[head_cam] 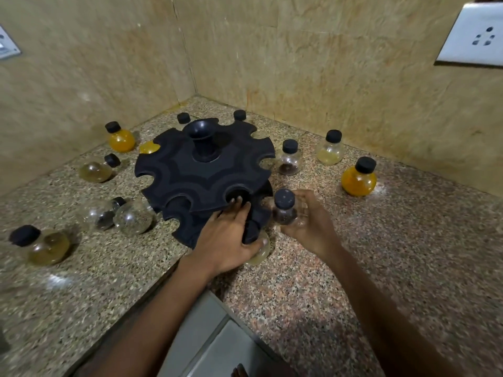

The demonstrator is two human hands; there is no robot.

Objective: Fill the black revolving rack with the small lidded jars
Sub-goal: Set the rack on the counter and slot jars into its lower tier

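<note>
1. The left hand point(227, 235) lies at the near edge of the black revolving rack point(204, 172), thumb curled onto a pale jar point(258, 250) under it, fingers reaching an upper slot.
2. The right hand point(310, 221) grips one dark-filled jar point(284, 210) just right of the rack.
3. On the granite counter point(353, 281), four jars lie left: one amber jar point(46, 244), two clear, one pale.
4. Farther off stand four jars: two orange, one dark, one pale; two black caps show behind the rack.

The black rack point(202, 170) stands in the counter corner, slots empty; round black-lidded jars point(358, 176) lie scattered around it.
</note>
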